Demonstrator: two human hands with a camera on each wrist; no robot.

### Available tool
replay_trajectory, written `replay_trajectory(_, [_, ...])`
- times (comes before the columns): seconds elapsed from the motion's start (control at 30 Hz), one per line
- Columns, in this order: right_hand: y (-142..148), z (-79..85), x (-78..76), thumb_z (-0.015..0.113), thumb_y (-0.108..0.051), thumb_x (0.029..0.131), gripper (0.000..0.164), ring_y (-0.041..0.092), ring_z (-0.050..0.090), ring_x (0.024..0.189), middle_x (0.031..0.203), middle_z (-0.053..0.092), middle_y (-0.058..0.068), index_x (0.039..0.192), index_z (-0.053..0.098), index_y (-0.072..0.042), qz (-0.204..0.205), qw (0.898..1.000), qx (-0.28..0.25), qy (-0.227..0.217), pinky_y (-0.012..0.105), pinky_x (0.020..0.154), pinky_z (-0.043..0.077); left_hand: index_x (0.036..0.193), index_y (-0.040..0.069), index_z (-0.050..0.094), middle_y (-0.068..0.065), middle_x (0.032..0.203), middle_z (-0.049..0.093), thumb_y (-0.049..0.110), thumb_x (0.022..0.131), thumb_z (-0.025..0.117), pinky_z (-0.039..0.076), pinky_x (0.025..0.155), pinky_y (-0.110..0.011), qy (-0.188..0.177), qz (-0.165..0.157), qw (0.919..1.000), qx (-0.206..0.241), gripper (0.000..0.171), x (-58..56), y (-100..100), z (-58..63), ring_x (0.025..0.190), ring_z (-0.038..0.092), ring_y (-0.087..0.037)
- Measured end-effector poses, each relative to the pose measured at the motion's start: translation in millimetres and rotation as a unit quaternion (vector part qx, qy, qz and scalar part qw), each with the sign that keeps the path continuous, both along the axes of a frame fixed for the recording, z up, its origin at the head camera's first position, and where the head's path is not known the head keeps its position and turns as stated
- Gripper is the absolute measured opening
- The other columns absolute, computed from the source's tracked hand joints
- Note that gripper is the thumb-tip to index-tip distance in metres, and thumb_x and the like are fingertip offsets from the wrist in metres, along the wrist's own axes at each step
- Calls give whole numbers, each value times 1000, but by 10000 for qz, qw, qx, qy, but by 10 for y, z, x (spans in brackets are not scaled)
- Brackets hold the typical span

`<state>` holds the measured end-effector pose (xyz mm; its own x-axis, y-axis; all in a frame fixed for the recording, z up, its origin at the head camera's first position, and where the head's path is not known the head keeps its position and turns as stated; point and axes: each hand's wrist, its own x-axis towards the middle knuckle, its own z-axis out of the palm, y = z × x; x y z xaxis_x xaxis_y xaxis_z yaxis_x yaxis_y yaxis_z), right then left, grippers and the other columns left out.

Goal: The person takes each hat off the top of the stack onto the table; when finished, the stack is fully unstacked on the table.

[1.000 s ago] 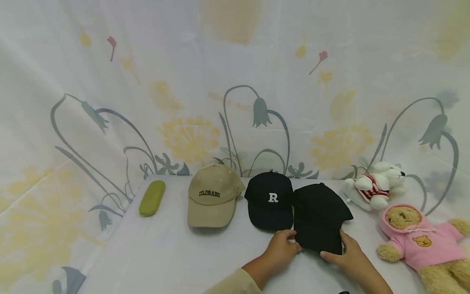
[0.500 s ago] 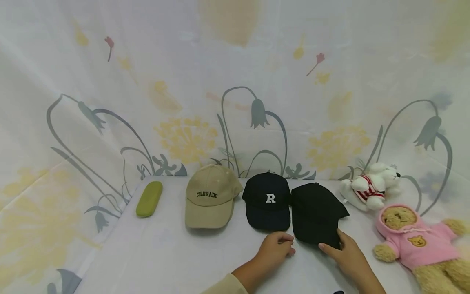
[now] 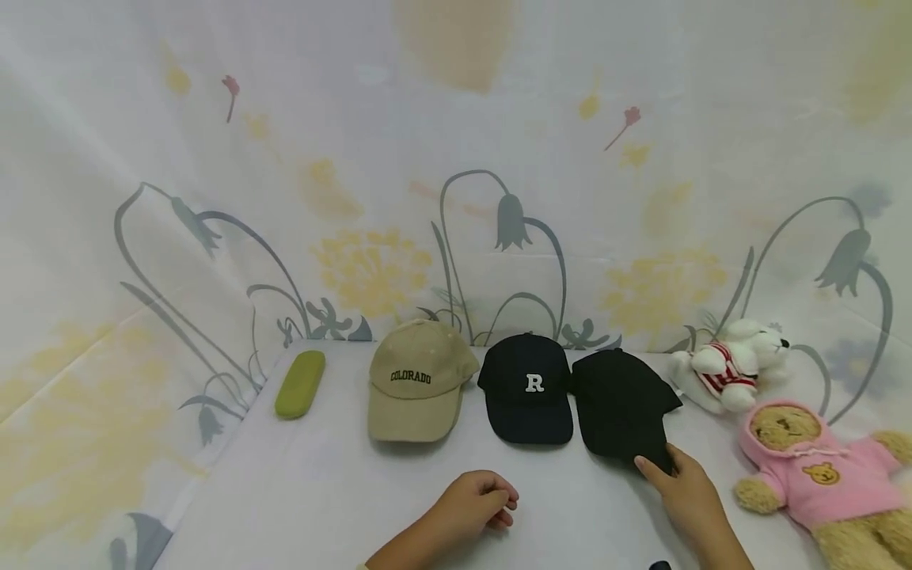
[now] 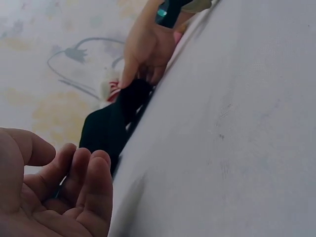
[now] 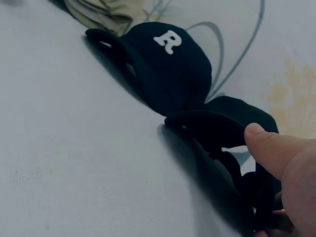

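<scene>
A plain black cap [image 3: 618, 404] stands on the white table at the right end of a row of caps. My right hand [image 3: 685, 492] pinches the brim's right corner; in the right wrist view the thumb [image 5: 276, 148] lies on top of the brim. Just left of it sits a dark cap with a white R [image 3: 526, 396], and the two caps touch or nearly touch. Further left is a beige cap [image 3: 416, 388] lettered COLORADO. My left hand [image 3: 473, 507] hovers over the table in front of the R cap, fingers loosely curled around nothing.
A green glasses case [image 3: 300, 385] lies at the back left. On the right are a white plush toy [image 3: 730, 364] in a striped shirt and a teddy bear [image 3: 819, 475] in a pink hoodie. A patterned curtain [image 3: 456, 158] hangs behind the table.
My left hand has let go of the black cap's brim and moved left, toward me. The black cap has shifted slightly back, with my right hand still pinching its brim.
</scene>
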<state>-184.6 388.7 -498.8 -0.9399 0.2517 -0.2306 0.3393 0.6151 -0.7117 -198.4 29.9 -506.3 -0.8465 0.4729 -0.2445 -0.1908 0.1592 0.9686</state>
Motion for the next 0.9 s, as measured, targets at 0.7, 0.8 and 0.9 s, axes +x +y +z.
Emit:
replay_trajectory(0.7, [-72,15,9,55,-75,95,120,59,20,149,161,19,43,160,10,15,-339,9992,69,-216,71,119,23,115,-8,65,-18,108,67,8,105,50,58,73,-27,516,2402,9693,74,24,-349,-1324,133,84,64,-18])
replay_trajectory(0.8, [-86,33,-6,57,-71,96,117,61,22,148,160,20,44,158,11,17,-372,9989,265,-115,71,118,24,116,-8,64,-18,108,66,8,106,49,58,69,-25,409,2912,9557,153,25,-423,-1439,125,81,63,-16])
replay_trajectory(0.9, [-141,55,-28,61,-63,99,109,61,24,146,157,25,45,157,18,19,-508,9968,564,240,71,118,25,121,-8,62,-17,110,63,12,107,49,58,68,-23,269,3339,9421,163,28,-471,-1538,131,80,63,-15])
